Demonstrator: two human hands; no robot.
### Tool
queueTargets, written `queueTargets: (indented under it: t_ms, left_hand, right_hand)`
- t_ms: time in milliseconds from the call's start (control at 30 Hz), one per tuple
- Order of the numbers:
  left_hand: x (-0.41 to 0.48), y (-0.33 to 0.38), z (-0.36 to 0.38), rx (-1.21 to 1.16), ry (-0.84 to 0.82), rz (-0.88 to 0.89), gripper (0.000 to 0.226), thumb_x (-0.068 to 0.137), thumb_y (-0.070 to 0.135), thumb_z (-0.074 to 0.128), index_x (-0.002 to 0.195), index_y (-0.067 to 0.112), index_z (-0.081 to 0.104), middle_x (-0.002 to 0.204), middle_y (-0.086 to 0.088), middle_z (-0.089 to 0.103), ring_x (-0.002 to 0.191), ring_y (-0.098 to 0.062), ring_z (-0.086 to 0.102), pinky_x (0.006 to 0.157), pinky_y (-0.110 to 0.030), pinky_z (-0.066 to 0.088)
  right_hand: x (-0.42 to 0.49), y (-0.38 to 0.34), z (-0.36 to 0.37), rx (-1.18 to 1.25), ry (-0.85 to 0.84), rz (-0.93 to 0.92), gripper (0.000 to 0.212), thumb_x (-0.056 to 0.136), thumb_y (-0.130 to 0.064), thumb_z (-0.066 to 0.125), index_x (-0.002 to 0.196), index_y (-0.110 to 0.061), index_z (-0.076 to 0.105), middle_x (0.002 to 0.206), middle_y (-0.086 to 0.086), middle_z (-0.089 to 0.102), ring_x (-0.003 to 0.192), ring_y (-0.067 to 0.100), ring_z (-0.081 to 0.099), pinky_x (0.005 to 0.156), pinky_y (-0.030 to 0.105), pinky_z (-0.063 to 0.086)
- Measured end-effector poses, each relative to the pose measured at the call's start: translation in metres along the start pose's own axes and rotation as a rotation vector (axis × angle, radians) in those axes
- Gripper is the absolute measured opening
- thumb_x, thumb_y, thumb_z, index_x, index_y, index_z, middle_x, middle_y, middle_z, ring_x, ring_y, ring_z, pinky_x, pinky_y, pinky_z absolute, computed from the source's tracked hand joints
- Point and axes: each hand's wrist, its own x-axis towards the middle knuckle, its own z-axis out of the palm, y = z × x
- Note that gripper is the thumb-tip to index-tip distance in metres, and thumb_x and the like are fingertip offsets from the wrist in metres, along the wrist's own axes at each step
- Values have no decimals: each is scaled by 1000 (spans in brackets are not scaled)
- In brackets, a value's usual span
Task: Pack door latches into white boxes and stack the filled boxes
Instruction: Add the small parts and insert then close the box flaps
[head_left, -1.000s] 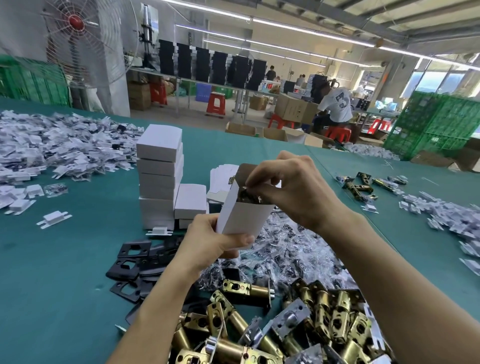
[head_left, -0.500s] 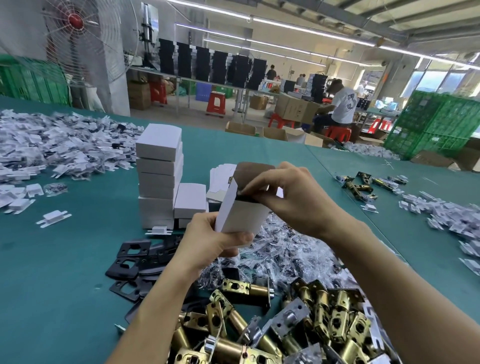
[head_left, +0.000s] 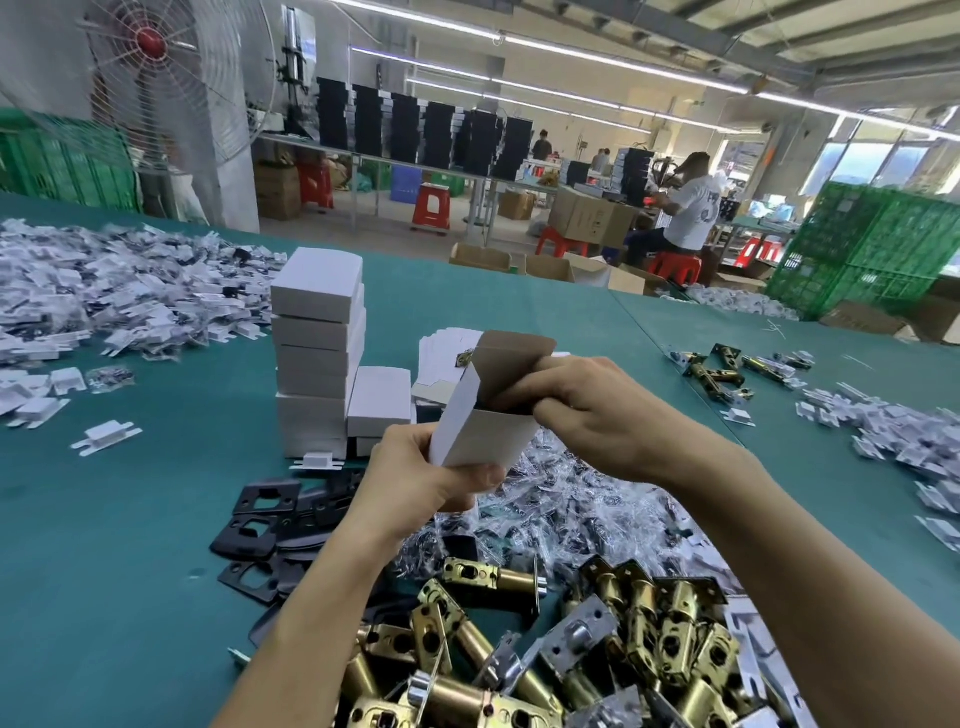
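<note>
Midway through packing, a small white box (head_left: 483, 423) is held tilted above the green table (head_left: 130, 571) by the left hand (head_left: 415, 486), with fingers and thumb wrapped round its lower end. At the open mouth, the fingers of the right hand (head_left: 587, 410) are curled in and pinched on the rim, while the brown-lined lid flap (head_left: 514, 358) stands upright. The closing step is judged to be in hand; next, the flaps would need folding in and tucking before the box is set on the stack of filled boxes (head_left: 317, 353) just behind. Thin matte cardboard is contrasted with shiny tubular brass latches (head_left: 571, 639) heaped in front, beside crinkled clear bags (head_left: 571, 512) and flat black plates (head_left: 260, 525).
</note>
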Motion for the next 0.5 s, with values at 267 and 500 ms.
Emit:
queueTargets:
  t_ms: [267, 500]
  left_hand:
    - [-2, 1, 1, -5, -54, -4, 33, 58, 22, 96, 86, 28, 80, 87, -4, 77, 70, -24, 72, 63, -33, 61]
    - [-4, -3, 8, 55, -126, -4, 38, 61, 28, 88, 96, 17, 78, 91, -6, 76, 89, -30, 73, 69, -42, 62]
  right_hand:
    - [-10, 6, 1, -9, 42, -20, 27, 98, -21, 54, 119, -25, 71, 114, -11, 70, 101, 2, 59, 86, 22, 46]
    - [-15, 16, 15, -84, -16, 50, 29, 96, -33, 59, 123, -23, 63, 108, -9, 51, 99, 9, 48, 90, 32, 43]
